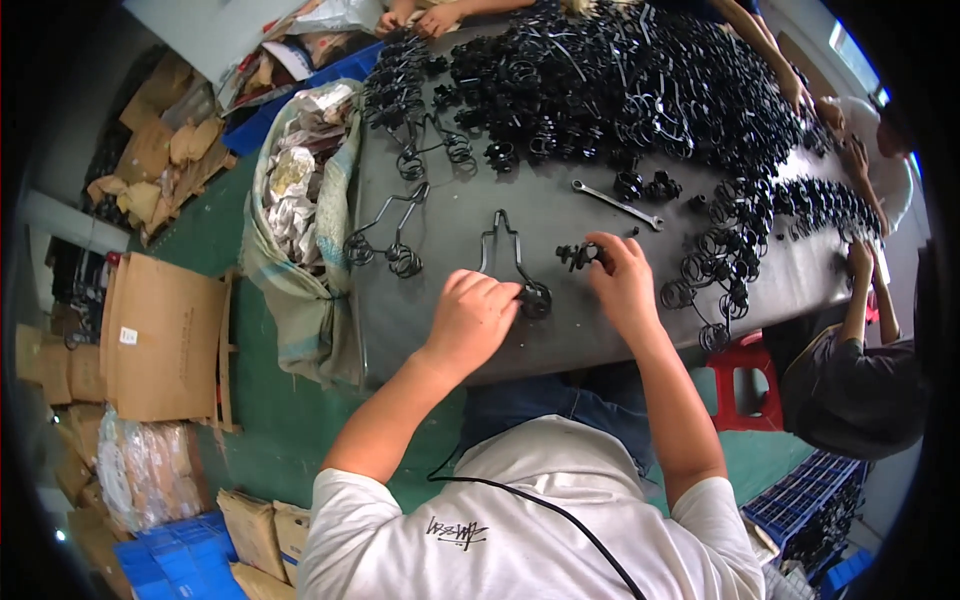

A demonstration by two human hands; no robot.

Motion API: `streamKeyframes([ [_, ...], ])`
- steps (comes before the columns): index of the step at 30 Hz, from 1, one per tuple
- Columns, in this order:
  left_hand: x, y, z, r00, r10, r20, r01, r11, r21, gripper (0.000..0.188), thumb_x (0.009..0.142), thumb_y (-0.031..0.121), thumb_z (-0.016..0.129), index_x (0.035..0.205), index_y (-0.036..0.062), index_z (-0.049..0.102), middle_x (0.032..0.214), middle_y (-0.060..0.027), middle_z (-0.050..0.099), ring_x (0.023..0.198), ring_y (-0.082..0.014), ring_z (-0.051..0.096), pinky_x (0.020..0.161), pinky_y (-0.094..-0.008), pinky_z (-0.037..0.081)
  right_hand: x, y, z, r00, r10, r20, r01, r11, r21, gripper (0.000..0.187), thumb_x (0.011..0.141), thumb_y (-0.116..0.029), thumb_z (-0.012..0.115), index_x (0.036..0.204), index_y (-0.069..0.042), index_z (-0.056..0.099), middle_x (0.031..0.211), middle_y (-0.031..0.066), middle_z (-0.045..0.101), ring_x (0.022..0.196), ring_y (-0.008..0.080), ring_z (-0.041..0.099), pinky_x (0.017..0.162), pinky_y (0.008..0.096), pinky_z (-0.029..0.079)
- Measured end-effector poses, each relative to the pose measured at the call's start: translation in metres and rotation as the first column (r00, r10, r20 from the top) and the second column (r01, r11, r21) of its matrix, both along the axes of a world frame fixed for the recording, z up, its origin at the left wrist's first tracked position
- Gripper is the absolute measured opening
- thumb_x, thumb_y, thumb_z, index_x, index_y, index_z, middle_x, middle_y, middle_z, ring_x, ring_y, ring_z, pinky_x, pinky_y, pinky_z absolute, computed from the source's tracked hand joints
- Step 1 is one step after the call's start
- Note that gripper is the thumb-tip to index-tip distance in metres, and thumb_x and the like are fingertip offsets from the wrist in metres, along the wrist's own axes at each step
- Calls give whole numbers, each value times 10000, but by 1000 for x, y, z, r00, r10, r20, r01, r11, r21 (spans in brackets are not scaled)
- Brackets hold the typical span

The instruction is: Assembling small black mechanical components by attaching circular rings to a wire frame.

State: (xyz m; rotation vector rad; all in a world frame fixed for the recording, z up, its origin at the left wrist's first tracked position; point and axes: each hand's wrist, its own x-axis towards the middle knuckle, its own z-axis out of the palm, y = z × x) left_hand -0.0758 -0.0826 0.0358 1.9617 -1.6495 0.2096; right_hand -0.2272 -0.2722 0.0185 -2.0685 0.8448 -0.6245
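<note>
From my remote seat I read the view like a clock, with twelve at the far edge of the worktop (440, 335). The black wire frame (537, 300) lies on this surface: its narrow bend points to twelve, and one coil shows at three o'clock from the left hand (478, 312). That hand is curled and pinches the frame near this coil; the exact thumb contact I cannot see. The right hand (622, 275) pinches a small black piece (575, 256), which sticks out at ten o'clock from it.

I judge the frame to be light and stiff along its straight legs, but a little springy at the coil. Its shiny finish may be slippery, so I would take it by the coil, where the round turns give more grip, and not by the thin bend, where it could twist. The small piece seems light and hard, with ridges good for fingertips; I would hold it by its thicker end. A wrench (618, 206) rests at twelve from the right hand, and a similar wire frame (405, 262) lies at ten from the left.
</note>
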Motion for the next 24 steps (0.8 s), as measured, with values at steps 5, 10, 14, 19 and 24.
streamKeyframes([
  [5,-34,-4,1,975,-73,-212,51,993,-107,214,808,77,744,1005,27,679,969,-126,693,926,-328,645,934,-436,497,4,5,27,994,43,97,-40,999,-34,397,840,5,641,1208,-137,689,929,96,547,737,193,571,708,326,505],
  [10,-19,3,3,936,114,-334,-203,948,-244,198,917,103,685,1090,18,639,1013,-136,689,947,-282,669,900,-388,521,24,25,44,976,213,50,-209,975,-78,403,841,0,625,1217,-133,680,953,114,547,723,216,576,697,340,512],
  [14,15,-9,-11,639,149,-754,-326,941,-91,258,1026,248,608,1121,8,590,929,-103,687,843,-183,673,774,-313,530,38,36,48,957,287,-41,-289,952,-99,388,851,-4,605,1213,-124,676,991,133,560,767,274,612,749,396,533],
  [19,38,-18,-25,287,123,-950,-125,988,91,328,1044,341,585,1072,14,592,825,-42,672,734,-99,628,694,-271,507,48,35,42,939,338,-70,-344,928,-140,386,855,-8,596,1221,-109,666,1001,147,562,814,307,632,780,414,538],
  [24,52,-15,-29,95,25,-995,20,999,27,298,1040,313,595,1096,21,590,906,-41,662,793,-105,609,751,-259,499,56,32,38,930,361,-64,-366,911,-187,389,840,7,600,1206,-102,680,947,116,549,706,209,569,696,345,508],
])
